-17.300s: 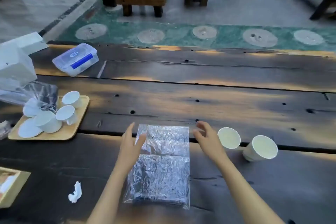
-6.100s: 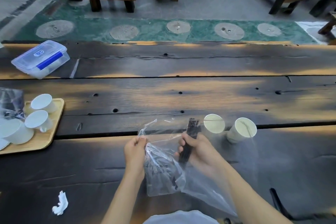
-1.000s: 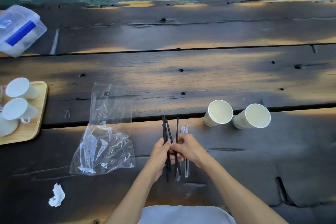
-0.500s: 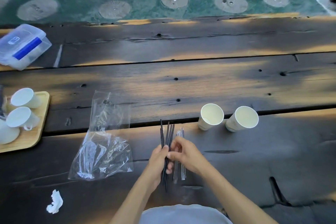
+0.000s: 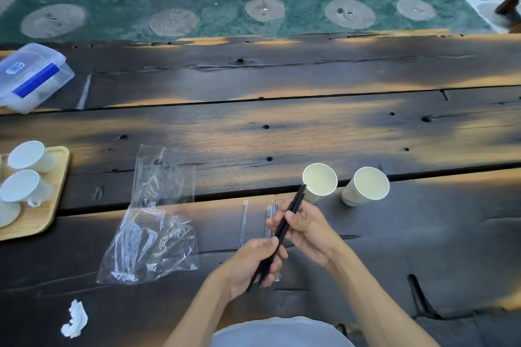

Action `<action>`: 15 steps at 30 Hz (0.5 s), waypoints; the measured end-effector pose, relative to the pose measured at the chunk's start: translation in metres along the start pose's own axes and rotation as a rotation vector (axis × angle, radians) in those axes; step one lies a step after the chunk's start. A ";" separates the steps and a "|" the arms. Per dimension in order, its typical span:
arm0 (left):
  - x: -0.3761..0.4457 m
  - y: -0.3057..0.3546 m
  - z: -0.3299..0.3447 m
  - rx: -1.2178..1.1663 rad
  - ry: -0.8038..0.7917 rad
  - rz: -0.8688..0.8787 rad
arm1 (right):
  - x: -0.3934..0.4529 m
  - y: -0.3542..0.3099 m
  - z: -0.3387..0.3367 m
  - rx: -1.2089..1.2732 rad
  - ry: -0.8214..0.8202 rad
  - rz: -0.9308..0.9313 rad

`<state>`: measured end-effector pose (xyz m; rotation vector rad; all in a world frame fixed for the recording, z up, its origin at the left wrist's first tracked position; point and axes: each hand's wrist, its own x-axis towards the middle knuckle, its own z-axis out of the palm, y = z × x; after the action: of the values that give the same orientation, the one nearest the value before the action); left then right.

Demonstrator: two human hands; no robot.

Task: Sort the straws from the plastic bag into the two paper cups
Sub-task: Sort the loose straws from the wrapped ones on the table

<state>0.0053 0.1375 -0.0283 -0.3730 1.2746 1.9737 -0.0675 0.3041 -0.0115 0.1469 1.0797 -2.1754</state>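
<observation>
Straws [image 5: 284, 222], the black ones, are gathered into one bundle that both my hands hold: the left hand [image 5: 255, 262] is curled round the lower end, the right hand [image 5: 303, 224] pinches the bundle further up, and its tips point up and to the right, ending just short of the near paper cup [image 5: 320, 182]. The second paper cup [image 5: 366, 186] stands just beyond that one, further to the right of my hands. Several clear wrapped straws [image 5: 269, 217] lie on the table under and just left of my right hand, with a single one [image 5: 243, 220] a little further left. The plastic bag [image 5: 153, 222] lies flat and crumpled well to the left of my left hand, and looks emptied. I judge the step to be the sorting itself: black ones picked out, none yet in a cup. Next I would need to release the left hand's hold and let the right tip the bundle over the near rim without knocking the light cup. Compared with half a second ago, the bundle has swung from nearly upright between my hands to a slant toward that cup, and my hands have drawn apart along it.
</observation>
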 end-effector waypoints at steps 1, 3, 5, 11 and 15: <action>0.000 -0.001 0.000 0.015 0.016 0.006 | -0.001 -0.001 0.000 0.005 0.026 -0.028; 0.002 -0.002 0.000 0.035 0.020 0.009 | -0.004 -0.002 0.000 -0.032 0.039 -0.040; 0.005 -0.001 0.003 0.058 0.006 0.007 | -0.007 -0.002 -0.001 -0.076 0.023 -0.013; 0.017 -0.002 0.009 0.186 0.037 0.037 | -0.012 -0.017 -0.001 -0.216 0.140 -0.036; 0.025 -0.005 -0.003 0.175 0.311 0.055 | -0.012 -0.049 -0.012 -0.114 0.390 -0.311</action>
<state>-0.0085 0.1467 -0.0481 -0.5797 1.6559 1.8818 -0.0917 0.3391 0.0175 0.3864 1.5272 -2.4132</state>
